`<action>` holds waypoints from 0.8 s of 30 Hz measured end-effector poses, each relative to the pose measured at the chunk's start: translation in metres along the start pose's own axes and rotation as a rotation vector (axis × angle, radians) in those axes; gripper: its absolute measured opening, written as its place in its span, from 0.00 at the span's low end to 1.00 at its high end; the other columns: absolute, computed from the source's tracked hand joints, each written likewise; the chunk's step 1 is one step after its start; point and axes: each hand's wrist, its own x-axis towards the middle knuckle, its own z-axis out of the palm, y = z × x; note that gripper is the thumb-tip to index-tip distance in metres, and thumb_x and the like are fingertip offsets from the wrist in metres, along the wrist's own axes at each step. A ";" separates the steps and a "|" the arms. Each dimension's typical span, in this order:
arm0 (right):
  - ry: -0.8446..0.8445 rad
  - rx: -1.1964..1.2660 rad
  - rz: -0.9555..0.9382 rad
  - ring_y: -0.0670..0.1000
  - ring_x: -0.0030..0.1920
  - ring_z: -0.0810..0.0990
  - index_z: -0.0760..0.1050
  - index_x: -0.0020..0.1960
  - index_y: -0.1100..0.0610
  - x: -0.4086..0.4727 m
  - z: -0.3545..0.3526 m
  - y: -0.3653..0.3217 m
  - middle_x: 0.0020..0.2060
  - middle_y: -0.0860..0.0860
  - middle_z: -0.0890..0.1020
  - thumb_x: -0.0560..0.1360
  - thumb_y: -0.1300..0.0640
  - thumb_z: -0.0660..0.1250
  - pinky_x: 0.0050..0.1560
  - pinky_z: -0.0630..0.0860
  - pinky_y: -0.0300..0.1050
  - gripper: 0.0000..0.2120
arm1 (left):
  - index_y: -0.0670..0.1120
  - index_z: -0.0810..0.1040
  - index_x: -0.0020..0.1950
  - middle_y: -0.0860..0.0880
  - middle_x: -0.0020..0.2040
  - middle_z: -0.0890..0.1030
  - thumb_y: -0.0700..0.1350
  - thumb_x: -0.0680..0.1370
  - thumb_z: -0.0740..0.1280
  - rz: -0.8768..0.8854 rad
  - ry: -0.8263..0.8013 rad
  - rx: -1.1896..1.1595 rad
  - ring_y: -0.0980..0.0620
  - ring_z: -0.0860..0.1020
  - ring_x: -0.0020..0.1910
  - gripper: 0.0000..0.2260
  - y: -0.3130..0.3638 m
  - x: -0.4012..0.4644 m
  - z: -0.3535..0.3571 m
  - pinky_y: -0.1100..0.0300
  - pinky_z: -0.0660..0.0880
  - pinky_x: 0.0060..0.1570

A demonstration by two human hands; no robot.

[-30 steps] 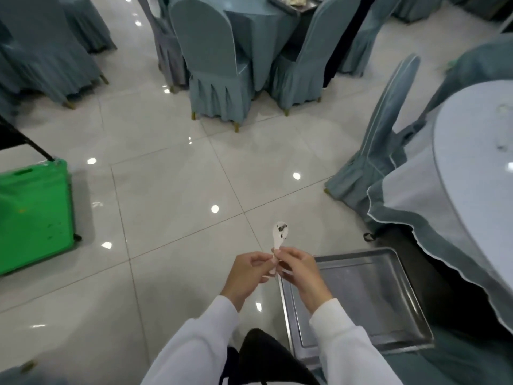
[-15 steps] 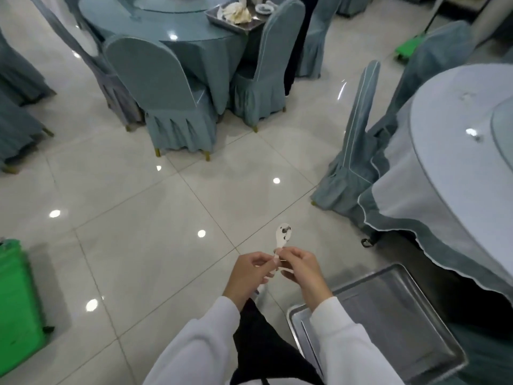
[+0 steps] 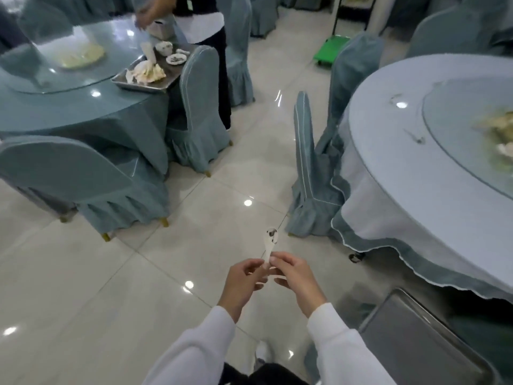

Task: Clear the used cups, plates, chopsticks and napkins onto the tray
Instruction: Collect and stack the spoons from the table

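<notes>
A white ceramic spoon (image 3: pixel 270 240) with a dark pattern in its bowl points up and away from me. My left hand (image 3: pixel 244 282) and my right hand (image 3: pixel 295 276) both pinch its handle in front of my body. An empty metal tray (image 3: pixel 416 337) lies low at the right, below my right forearm, with its far part under the tablecloth's edge. On the round table (image 3: pixel 394 151) at the right, pale crumpled things sit blurred on the glass turntable (image 3: pixel 472 140).
At the back left is another round table (image 3: pixel 69 107) with a metal tray (image 3: pixel 144 83) holding napkins, bowls and small dishes; a person (image 3: pixel 200 20) stands working there. Covered chairs (image 3: pixel 308 173) flank the tiled aisle. A green cart (image 3: pixel 329 51) stands far back.
My view has swung up and to the right: the green bin at the left has left the frame, the far table and person came into view. Both hands keep their hold on the spoon.
</notes>
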 end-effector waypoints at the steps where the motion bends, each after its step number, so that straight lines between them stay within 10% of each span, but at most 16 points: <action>1: 0.026 0.021 -0.001 0.46 0.47 0.88 0.84 0.57 0.52 0.005 -0.005 -0.006 0.46 0.48 0.89 0.82 0.56 0.70 0.45 0.79 0.39 0.06 | 0.44 0.85 0.55 0.43 0.48 0.88 0.46 0.80 0.75 -0.007 -0.021 0.007 0.56 0.85 0.40 0.07 0.006 0.012 0.006 0.63 0.81 0.41; 24: 0.592 0.176 0.051 0.52 0.49 0.88 0.85 0.56 0.53 0.187 -0.133 -0.160 0.46 0.51 0.89 0.83 0.56 0.67 0.50 0.81 0.43 0.08 | 0.42 0.84 0.54 0.45 0.45 0.86 0.42 0.81 0.73 -0.070 -0.437 0.089 0.51 0.83 0.40 0.05 0.178 0.301 0.168 0.60 0.81 0.44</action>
